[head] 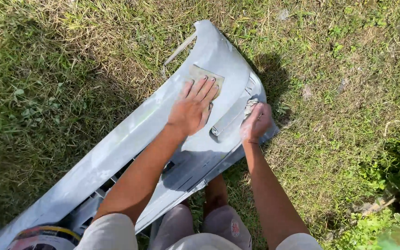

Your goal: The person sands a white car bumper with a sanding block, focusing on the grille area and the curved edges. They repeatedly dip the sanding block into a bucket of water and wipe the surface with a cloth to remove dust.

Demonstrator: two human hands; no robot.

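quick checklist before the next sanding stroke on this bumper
1. Left hand flat on the sandpaper sheet: ok.
2. Sandpaper sheet lying on the grey bumper surface: ok.
3. Right hand bracing the bumper's edge: ok.
4. Bumper resting steadily on the grass: cannot tell.
5. Grit left on the sheet: cannot tell.

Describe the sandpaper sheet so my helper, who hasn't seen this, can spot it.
A long grey car bumper lies on grass. Near its far curved end, the left hand presses flat on the sandpaper sheet. It is the only tan, square patch there.
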